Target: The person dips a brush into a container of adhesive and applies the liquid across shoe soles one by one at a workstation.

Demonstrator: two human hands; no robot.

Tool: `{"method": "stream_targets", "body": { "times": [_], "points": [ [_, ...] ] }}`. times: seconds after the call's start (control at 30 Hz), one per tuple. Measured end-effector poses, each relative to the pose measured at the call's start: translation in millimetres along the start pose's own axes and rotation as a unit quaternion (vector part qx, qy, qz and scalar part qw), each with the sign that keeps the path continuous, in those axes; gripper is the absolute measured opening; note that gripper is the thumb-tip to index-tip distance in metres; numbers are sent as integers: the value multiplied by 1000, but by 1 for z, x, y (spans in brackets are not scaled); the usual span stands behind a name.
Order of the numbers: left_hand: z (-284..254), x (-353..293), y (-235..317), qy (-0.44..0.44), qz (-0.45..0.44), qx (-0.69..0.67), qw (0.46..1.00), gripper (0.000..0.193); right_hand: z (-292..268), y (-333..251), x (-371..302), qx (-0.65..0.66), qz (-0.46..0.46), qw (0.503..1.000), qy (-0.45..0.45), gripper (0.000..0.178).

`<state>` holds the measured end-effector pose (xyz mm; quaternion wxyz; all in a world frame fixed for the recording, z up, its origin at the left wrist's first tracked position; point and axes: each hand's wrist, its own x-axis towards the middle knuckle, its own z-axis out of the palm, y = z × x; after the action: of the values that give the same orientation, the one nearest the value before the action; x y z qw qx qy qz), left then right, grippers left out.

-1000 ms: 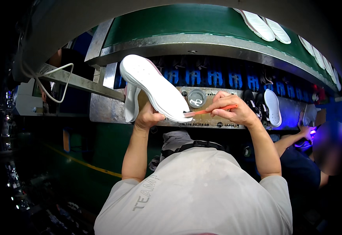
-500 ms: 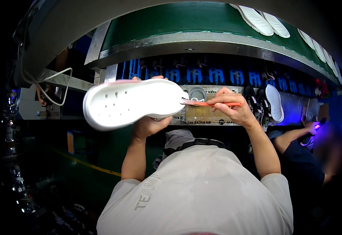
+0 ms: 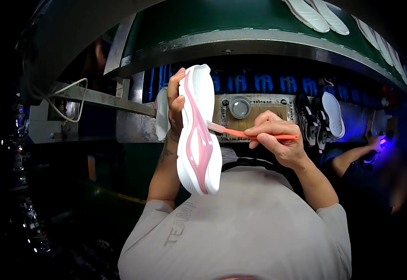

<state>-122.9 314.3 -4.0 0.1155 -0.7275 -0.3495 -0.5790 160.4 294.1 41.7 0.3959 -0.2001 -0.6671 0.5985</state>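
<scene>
My left hand (image 3: 176, 103) grips a white shoe sole with a wavy pink side band (image 3: 199, 140), fingers around its far part. The sole is tilted on edge, so its side shows. Pinched in my right hand (image 3: 280, 140) is a brush with an orange-red handle (image 3: 234, 134). Its bristles meet the sole's edge near the middle. Beyond the brush, a small round cup (image 3: 240, 107) with liquid in it stands on the bench. Partly hidden by my left hand, another white sole (image 3: 162, 119) lies on the bench.
Dark shoe uppers (image 3: 313, 119) and a white sole (image 3: 333, 114) rest right of the cardboard-covered bench part (image 3: 264, 107). Above runs a green conveyor (image 3: 203, 21) with a metal edge, carrying white soles (image 3: 308, 15). A co-worker's arm (image 3: 353, 156) is at the right.
My left hand has turned the sole from its flat inner face to its side and brought it nearer upright. The brush has moved from the sole's end to its long edge.
</scene>
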Motion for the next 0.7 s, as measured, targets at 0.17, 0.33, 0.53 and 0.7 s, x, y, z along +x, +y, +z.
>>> {"method": "stream_targets", "body": {
  "times": [0.17, 0.33, 0.53, 0.7],
  "points": [
    [16, -7, -30, 61, 54, 50, 995, 89, 6, -20, -5, -54, -51, 996, -42, 21],
    [22, -37, -54, 74, 16, -43, 996, 67, 22, -36, -14, 17, -13, 999, -36, 20],
    [15, -64, -57, 12, -189, -42, 981, 57, 30, -51, -13, 147, 144, 979, -15, 30],
    [1, -72, -50, -17, -269, 14, 963, 57, 36, -43, -1, 273, 156, 947, 60, 42]
  ]
}}
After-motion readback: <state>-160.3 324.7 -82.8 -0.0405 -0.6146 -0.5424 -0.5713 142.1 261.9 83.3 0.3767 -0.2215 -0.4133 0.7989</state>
